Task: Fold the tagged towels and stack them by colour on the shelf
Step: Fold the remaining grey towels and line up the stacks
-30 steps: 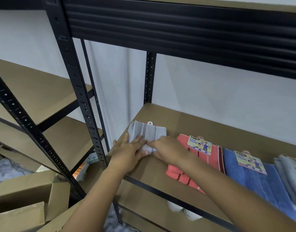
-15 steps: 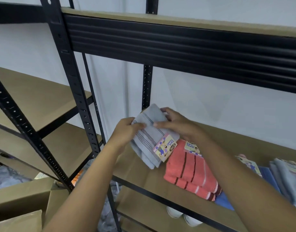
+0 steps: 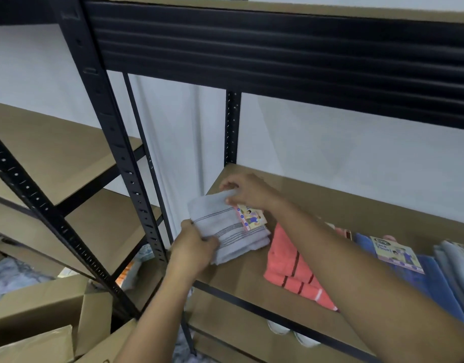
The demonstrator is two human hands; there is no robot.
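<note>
A folded grey towel with thin dark stripes and a colourful card tag lies at the left end of the brown shelf board. My left hand grips its near left corner. My right hand pinches its far edge. To its right lie a coral towel, then a blue tagged towel, then light grey-blue towels at the frame's right edge. My right forearm covers part of the coral towel.
Black metal uprights frame the rack, with an upper shelf beam overhead. A second rack with brown boards stands to the left. Cardboard boxes sit on the floor below. White shoes show under the shelf.
The grey towel was lifted off the shelf, turned over so its tag faces up, and brought back down onto the shelf's left end. Both hands stayed on it.
</note>
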